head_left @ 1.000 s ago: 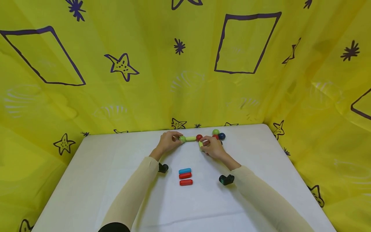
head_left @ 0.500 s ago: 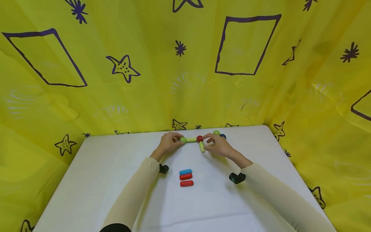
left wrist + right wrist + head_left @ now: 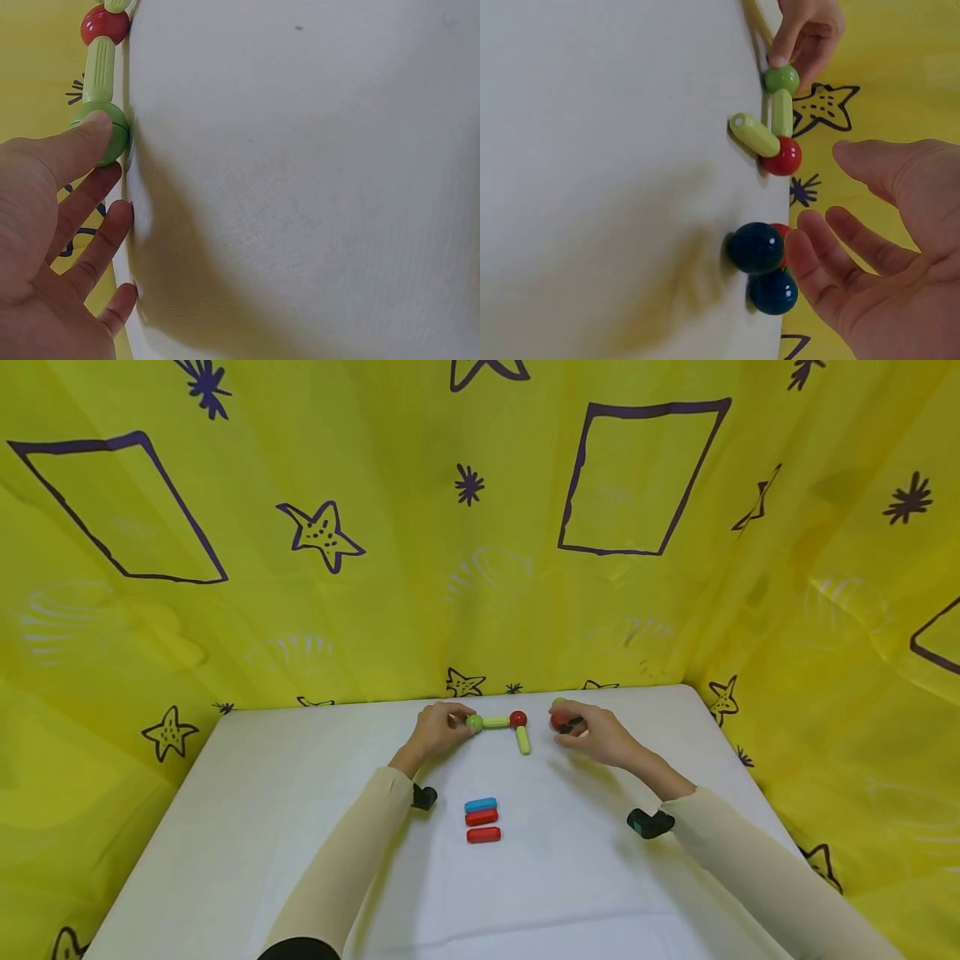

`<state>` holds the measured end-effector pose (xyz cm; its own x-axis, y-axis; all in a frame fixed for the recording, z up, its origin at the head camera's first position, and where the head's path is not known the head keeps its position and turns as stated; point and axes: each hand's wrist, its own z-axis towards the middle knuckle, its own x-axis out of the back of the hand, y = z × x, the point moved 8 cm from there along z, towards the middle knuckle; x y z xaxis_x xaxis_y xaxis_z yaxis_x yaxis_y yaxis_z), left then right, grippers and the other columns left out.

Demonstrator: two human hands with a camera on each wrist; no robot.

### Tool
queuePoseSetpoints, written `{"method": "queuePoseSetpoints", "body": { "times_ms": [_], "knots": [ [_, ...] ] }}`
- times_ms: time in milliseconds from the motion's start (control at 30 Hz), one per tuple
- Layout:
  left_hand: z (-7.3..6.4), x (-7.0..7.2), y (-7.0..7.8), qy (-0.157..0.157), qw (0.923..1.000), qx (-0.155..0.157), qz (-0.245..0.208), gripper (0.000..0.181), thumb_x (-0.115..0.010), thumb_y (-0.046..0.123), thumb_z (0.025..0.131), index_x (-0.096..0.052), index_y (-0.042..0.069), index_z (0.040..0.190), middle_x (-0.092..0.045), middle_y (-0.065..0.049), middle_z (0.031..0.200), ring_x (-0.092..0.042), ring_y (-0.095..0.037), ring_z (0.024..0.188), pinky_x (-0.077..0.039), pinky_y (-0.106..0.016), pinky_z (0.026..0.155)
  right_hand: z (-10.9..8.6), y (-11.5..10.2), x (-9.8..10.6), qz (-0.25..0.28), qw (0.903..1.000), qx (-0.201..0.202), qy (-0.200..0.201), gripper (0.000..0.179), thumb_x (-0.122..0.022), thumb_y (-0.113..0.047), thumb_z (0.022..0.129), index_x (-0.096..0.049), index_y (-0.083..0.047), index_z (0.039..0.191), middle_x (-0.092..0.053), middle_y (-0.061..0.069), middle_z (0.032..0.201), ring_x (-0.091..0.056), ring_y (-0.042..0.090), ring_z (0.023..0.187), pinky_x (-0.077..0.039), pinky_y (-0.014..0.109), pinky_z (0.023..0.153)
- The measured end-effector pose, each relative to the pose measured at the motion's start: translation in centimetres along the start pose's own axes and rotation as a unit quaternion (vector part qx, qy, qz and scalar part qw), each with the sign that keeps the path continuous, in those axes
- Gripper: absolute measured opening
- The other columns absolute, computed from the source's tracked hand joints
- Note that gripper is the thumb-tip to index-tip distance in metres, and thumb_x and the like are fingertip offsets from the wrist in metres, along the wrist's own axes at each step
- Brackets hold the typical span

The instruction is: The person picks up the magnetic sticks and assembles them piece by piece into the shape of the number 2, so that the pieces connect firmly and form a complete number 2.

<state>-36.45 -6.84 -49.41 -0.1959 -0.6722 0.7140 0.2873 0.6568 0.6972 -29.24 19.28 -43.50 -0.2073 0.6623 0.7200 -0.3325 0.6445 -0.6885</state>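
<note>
My left hand (image 3: 437, 728) pinches a green ball (image 3: 112, 142) between thumb and index finger. From the ball a pale green ribbed rod (image 3: 496, 722) runs to a red ball (image 3: 518, 718). A second pale green rod (image 3: 754, 135) joins that red ball and points toward the near side. To the right, my right hand (image 3: 600, 737) hovers at a group of loose balls, its thumb and fingers spread apart. Two dark blue balls (image 3: 755, 247) lie by its fingertips in the right wrist view. Another red ball (image 3: 558, 722) and a green one are partly hidden there.
A blue rod (image 3: 481, 805) and two red rods (image 3: 483, 834) lie in the middle of the white table (image 3: 300, 860). A yellow patterned curtain (image 3: 405, 610) stands along the table's back and sides.
My right hand has let go of the second pale green rod, which stays attached to the red ball, and has moved right to the loose balls. The left hand keeps its hold.
</note>
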Motion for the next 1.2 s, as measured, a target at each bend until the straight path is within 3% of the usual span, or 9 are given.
{"method": "queuePoseSetpoints", "body": {
  "times_ms": [300,533,700,900,1200],
  "knots": [
    [0.0,0.0,0.0,-0.003,1.0000,0.001,-0.001,0.029,-0.079,0.021,0.091,-0.077,0.014,0.119,-0.074,-0.001,0.105,-0.057,-0.018,0.087,-0.042,-0.036,0.083,-0.4,1.8,1.2,-0.012,0.9994,0.003,0.033,0.042,-0.075,-0.009,0.094,-0.064,-0.002,0.134,-0.067,0.023,0.123,-0.070,0.034,0.091,-0.057,0.040,0.072],
    [-0.1,0.0,0.0,0.000,1.0000,-0.005,0.003,0.029,-0.079,0.020,0.091,-0.077,0.013,0.119,-0.075,-0.001,0.104,-0.057,-0.018,0.085,-0.041,-0.038,0.085,0.0,4.0,2.2,-0.025,0.9971,-0.024,0.068,0.039,-0.074,-0.008,0.094,-0.065,-0.003,0.131,-0.068,0.023,0.123,-0.070,0.035,0.092,-0.058,0.045,0.076],
    [0.0,0.0,0.0,-0.001,1.0000,-0.007,0.002,0.029,-0.080,0.020,0.091,-0.077,0.013,0.119,-0.075,-0.001,0.104,-0.057,-0.018,0.084,-0.041,-0.037,0.084,0.4,5.7,2.4,-0.014,0.9966,-0.046,0.067,0.039,-0.073,-0.009,0.095,-0.065,-0.003,0.133,-0.066,0.024,0.125,-0.069,0.037,0.094,-0.057,0.050,0.081],
    [-0.1,0.0,0.1,-0.003,1.0000,-0.009,0.002,0.029,-0.079,0.020,0.092,-0.077,0.013,0.120,-0.075,-0.001,0.105,-0.057,-0.018,0.085,-0.040,-0.039,0.088,1.1,7.5,2.2,0.008,0.9963,-0.072,0.045,0.042,-0.069,-0.005,0.097,-0.062,-0.006,0.138,-0.061,0.023,0.135,-0.069,0.034,0.096,-0.055,0.047,0.084],
    [-0.2,0.2,0.3,-0.003,0.9999,-0.013,0.002,0.030,-0.079,0.020,0.092,-0.076,0.012,0.121,-0.075,-0.002,0.105,-0.057,-0.019,0.085,-0.039,-0.039,0.088,2.1,8.4,1.3,0.037,0.9973,-0.061,0.014,0.042,-0.064,0.004,0.096,-0.059,-0.002,0.138,-0.059,0.029,0.137,-0.066,0.027,0.078,-0.052,0.030,0.068]
  ]
}}
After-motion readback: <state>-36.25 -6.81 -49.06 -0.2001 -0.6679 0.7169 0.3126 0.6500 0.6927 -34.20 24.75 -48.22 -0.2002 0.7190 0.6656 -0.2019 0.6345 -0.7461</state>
